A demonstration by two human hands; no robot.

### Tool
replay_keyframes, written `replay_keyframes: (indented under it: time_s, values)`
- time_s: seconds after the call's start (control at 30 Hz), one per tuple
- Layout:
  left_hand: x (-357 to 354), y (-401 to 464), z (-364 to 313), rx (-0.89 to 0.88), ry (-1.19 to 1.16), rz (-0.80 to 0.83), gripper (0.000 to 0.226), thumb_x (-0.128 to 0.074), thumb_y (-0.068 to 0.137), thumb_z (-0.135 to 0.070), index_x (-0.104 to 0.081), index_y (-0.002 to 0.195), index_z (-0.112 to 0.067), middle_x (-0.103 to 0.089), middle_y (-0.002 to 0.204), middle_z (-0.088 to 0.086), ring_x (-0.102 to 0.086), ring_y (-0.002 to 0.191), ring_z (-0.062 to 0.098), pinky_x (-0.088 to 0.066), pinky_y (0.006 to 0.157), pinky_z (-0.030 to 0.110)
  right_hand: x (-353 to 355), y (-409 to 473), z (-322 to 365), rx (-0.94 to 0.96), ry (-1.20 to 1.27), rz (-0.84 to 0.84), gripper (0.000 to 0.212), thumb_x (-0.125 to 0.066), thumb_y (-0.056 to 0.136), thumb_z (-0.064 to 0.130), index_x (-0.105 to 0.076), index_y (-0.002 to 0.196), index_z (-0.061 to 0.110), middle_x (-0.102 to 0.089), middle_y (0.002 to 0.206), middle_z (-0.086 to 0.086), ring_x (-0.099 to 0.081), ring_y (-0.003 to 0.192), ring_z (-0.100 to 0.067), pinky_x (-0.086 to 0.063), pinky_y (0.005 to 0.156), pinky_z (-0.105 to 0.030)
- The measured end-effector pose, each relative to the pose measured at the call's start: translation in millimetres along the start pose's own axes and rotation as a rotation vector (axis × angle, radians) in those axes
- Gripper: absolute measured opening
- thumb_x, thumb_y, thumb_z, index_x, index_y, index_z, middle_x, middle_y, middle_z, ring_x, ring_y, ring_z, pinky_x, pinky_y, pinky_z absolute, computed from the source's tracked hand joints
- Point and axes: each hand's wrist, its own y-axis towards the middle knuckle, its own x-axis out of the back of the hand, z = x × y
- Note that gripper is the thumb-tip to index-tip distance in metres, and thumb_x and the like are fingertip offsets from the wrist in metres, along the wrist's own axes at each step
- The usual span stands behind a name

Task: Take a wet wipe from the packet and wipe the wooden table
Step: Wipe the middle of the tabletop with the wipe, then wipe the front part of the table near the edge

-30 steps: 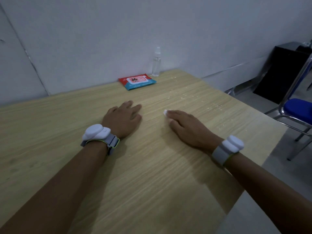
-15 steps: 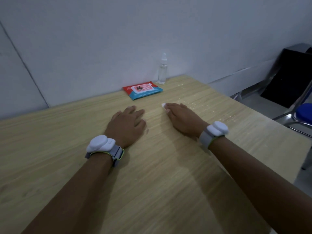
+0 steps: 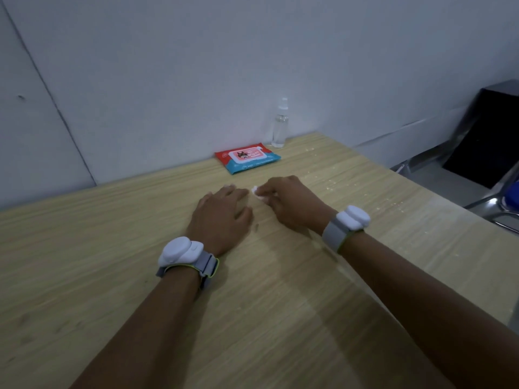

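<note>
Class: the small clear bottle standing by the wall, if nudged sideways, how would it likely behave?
The clear bottle is tall and narrow on a small base, so it would probably tip rather than slide. Looking round-bodied, it might then roll on the wooden table. It seems light, likely plastic.

Packet [image 3: 247, 161], bottle [image 3: 280, 127] block far edge; near table [image 3: 84, 276] open

crumpled white wet wipe [image 3: 259, 193] on wooden table [image 3: 280, 318], red-and-blue packet [image 3: 247, 158] flat by wall
</note>
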Motion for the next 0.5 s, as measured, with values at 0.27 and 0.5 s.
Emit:
replay_keyframes:
  time_s: [0.27,0.5]
  values:
    - [13,-16,-11,-0.087,-0.029,-0.165,0.028,-0.052,0.101,-0.028,-0.068,0.124,-0.026,-0.072,0.11,-0.003,-0.064,0.101,0.017,-0.041,0.101,0.042,3,-38,5,-0.242,0.72,-0.256,0.023,-0.069,0.093,0.006,-0.078,0.112,0.015,-0.078,0.102,0.001,-0.072,0.093,-0.008,-0.056,0.082,-0.02]
    - [11,-34,-24,0.016,-0.391,-0.196,0.022,-0.059,0.099,-0.03,-0.073,0.114,-0.026,-0.075,0.103,-0.008,-0.067,0.093,0.009,-0.054,0.088,0.037,3,-48,13,-0.173,0.809,-0.27,0.022,-0.067,0.095,0.005,-0.077,0.113,0.012,-0.078,0.1,0.002,-0.073,0.091,-0.003,-0.056,0.077,-0.016]
